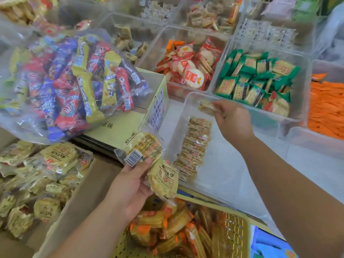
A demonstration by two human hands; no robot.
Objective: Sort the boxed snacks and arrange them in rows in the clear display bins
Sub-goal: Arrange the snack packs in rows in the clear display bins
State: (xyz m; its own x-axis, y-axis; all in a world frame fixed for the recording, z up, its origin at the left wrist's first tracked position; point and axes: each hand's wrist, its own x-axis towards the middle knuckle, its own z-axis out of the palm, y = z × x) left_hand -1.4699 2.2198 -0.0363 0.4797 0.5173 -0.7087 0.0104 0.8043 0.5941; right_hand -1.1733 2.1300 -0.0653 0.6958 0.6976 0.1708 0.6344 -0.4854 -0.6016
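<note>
Head view: pinching one pack with right hand above bin, one o'clock; gripping two packs in left hand, six o'clock. Could topple row if released crooked.

It was a snack shop: clear display bins of wrapped biscuits covered the counter.

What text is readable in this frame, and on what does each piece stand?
"原味": yellow carton flap, first character partly hidden.
Carton side panel, blue print: too small.
Barcoded packet in left hand: digits and print too small.
Lower packet, same hand: large characters blurred.
Cracker packet in right hand: unreadable.
Red packets, green packets, multicolour bag: blurred.
</note>
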